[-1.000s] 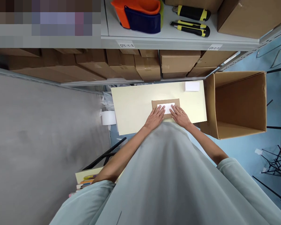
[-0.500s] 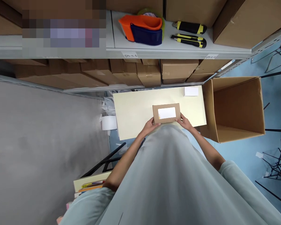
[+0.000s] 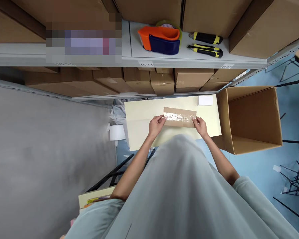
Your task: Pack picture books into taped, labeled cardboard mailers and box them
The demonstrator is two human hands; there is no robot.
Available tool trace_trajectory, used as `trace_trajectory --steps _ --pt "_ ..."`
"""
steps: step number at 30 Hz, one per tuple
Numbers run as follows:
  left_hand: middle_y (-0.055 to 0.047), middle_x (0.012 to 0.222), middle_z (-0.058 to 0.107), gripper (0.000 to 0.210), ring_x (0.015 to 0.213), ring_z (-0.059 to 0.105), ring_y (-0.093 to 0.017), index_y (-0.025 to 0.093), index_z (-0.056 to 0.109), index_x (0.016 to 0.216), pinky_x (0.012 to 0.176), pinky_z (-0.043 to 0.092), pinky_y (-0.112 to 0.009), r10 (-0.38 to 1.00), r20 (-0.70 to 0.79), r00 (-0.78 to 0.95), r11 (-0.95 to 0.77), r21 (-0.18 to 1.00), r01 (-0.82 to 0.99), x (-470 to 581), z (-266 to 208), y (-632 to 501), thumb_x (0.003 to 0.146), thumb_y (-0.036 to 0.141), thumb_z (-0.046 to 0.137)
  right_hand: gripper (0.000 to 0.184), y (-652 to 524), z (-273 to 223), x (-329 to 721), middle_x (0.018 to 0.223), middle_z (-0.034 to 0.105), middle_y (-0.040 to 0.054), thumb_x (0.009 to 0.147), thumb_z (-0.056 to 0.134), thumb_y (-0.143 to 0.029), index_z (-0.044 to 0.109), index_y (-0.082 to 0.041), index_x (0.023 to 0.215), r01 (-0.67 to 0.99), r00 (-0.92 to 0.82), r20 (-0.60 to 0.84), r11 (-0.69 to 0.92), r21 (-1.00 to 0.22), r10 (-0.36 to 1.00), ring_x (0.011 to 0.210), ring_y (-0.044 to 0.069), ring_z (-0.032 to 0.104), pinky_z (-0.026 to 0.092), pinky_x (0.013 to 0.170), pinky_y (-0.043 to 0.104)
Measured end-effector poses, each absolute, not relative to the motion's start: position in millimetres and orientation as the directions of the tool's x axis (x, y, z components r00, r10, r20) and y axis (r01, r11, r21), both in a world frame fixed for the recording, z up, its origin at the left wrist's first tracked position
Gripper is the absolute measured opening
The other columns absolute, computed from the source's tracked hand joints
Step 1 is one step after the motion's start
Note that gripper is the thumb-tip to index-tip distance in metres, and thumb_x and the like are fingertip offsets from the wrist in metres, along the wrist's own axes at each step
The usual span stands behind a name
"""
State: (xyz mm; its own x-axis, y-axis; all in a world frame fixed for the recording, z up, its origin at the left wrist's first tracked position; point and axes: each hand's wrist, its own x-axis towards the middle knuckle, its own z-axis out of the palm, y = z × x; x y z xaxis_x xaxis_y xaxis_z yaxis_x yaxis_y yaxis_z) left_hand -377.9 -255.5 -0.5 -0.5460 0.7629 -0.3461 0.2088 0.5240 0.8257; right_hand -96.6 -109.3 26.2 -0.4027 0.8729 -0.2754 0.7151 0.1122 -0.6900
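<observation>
A small cardboard box [image 3: 179, 122] is held between my two hands over the cream tabletop [image 3: 142, 127]. Shiny clear tape runs lengthwise along the face turned up to me. My left hand [image 3: 156, 126] grips the box's left end, thumb on the taped face. At the right end, my right hand [image 3: 200, 127] pinches the edge the same way. The undersides of the fingers are hidden. Beyond my right hand, near the table's back edge, lies a small white box or stack of labels [image 3: 205, 100].
Right of the table stands a large open carton [image 3: 255, 116]. Above, a grey shelf [image 3: 133, 49] carries an orange and blue tape dispenser [image 3: 161, 39] and two utility knives [image 3: 206, 44]. Cardboard boxes [image 3: 164, 83] fill the lower level. A white roll [image 3: 117, 132] sits left of the table.
The box has been turned over: its white label faced me before, and now the taped side does. My hands have shifted to its two ends, and the view has tilted slightly.
</observation>
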Motion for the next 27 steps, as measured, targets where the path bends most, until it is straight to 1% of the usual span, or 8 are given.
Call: trace_trajectory --steps 2,8,14,18,21,23,25,27 --pt "-0.011 0.119 0.079 0.048 0.102 0.079 -0.025 0.019 0.083 0.125 0.099 0.062 -0.036 0.754 -0.359 -0.550 0.545 0.810 0.218 -375.5 5.4 -248.9 0.102 0.058 0.068 0.073 -98.3 32.0 -102.2 0.092 0.068 0.0097 0.107 0.037 -0.080 0.079 -0.020 0.106 0.728 -0.391 -0.232 0.145 -0.670 0.891 0.084 0.026 0.068 0.059 0.087 0.040" --pt "-0.011 0.125 0.080 0.047 0.099 0.080 -0.023 0.019 0.082 0.130 0.096 0.063 -0.034 0.768 -0.365 -0.526 0.498 0.857 0.133 -355.3 13.7 -226.0 0.105 0.055 0.064 0.073 -57.3 45.4 -98.0 0.090 0.064 0.0076 0.108 0.039 -0.080 0.081 -0.021 0.112 0.742 -0.344 -0.161 0.162 -0.651 0.925 0.083 0.026 0.065 0.057 0.086 0.039" --pt "-0.011 0.124 0.082 0.043 0.104 0.080 -0.028 0.023 0.083 0.126 0.100 0.062 -0.040 0.689 -0.426 -0.586 0.609 0.779 0.150 -364.5 -4.1 -224.3 0.102 0.054 0.066 0.080 -51.8 27.3 -100.3 0.086 0.069 0.0088 0.103 0.035 -0.088 0.078 -0.021 0.098 0.721 -0.462 -0.252 0.195 -0.665 0.850 0.082 0.027 0.068 0.057 0.082 0.037" --pt "-0.011 0.120 0.084 0.037 0.110 0.080 -0.030 0.023 0.082 0.121 0.103 0.062 -0.044 0.641 -0.536 -0.549 0.684 0.724 0.092 -369.5 -20.5 -231.3 0.100 0.049 0.067 0.074 -64.3 8.1 -105.0 0.092 0.077 0.0115 0.105 0.036 -0.081 0.079 -0.020 0.107 0.746 -0.485 -0.348 0.171 -0.644 0.802 0.083 0.028 0.073 0.059 0.084 0.039" --pt "-0.011 0.109 0.085 0.037 0.106 0.081 -0.029 0.020 0.081 0.119 0.102 0.063 -0.043 0.644 -0.551 -0.531 0.681 0.728 0.071 -369.4 -20.8 -235.7 0.098 0.049 0.070 0.067 -67.8 3.3 -106.3 0.103 0.081 0.0146 0.107 0.039 -0.072 0.078 -0.018 0.119 0.775 -0.465 -0.411 0.137 -0.617 0.784 0.087 0.030 0.078 0.063 0.086 0.043" --pt "-0.014 0.114 0.083 0.041 0.105 0.081 -0.028 0.017 0.079 0.121 0.101 0.064 -0.042 0.651 -0.531 -0.543 0.663 0.746 0.063 -373.6 -14.0 -235.7 0.097 0.049 0.073 0.067 -62.0 10.3 -111.1 0.117 0.080 0.0206 0.106 0.044 -0.070 0.076 -0.015 0.129 0.783 -0.455 -0.366 0.169 -0.598 0.812 0.099 0.035 0.079 0.065 0.092 0.050" --pt "-0.017 0.128 0.079 0.046 0.107 0.081 -0.028 0.016 0.077 0.127 0.101 0.065 -0.043 0.650 -0.475 -0.593 0.627 0.776 0.066 -384.5 -0.7 -230.2 0.098 0.051 0.073 0.069 -48.5 29.3 -124.5 0.134 0.074 0.0262 0.106 0.047 -0.068 0.071 -0.012 0.140 0.760 -0.477 -0.222 0.273 -0.589 0.850 0.119 0.040 0.075 0.062 0.105 0.058" --pt "-0.018 0.139 0.073 0.048 0.115 0.078 -0.029 0.018 0.074 0.133 0.102 0.066 -0.044 0.678 -0.338 -0.653 0.539 0.832 0.128 -402.3 21.2 -216.2 0.101 0.054 0.069 0.067 -28.6 61.3 -150.3 0.145 0.069 0.0265 0.109 0.046 -0.064 0.066 -0.012 0.148 0.689 -0.546 -0.054 0.412 -0.596 0.836 0.137 0.041 0.067 0.055 0.117 0.059"
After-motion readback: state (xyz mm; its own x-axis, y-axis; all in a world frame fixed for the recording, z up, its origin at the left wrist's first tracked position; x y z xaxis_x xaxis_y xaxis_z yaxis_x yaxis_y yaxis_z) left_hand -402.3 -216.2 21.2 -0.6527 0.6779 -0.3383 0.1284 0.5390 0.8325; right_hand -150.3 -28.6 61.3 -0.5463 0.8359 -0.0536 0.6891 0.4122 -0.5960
